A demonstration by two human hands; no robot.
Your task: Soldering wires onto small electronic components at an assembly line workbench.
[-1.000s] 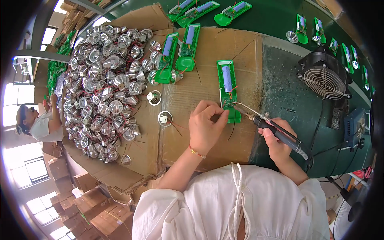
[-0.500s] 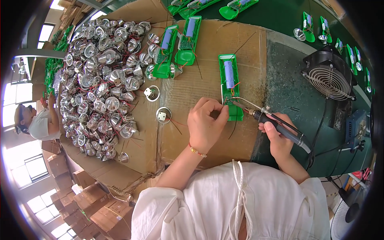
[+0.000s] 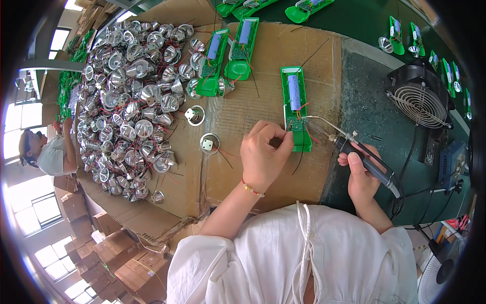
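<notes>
Soldering iron (image 3: 376, 174), black-handled, gripped in right hand (image 3: 362, 181), backs off green circuit board (image 3: 297, 123), baring it; left hand (image 3: 265, 154) apparently pinches thin wire (image 3: 290, 125).

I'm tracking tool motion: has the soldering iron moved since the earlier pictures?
Yes: the soldering iron has shifted right relative to the green casing.

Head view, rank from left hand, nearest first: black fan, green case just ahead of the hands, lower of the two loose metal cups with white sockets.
From the left hand:
1. Green case: right by the fingertips, on the right.
2. Metal cup: off to the left.
3. Black fan: far over on the right.
</notes>
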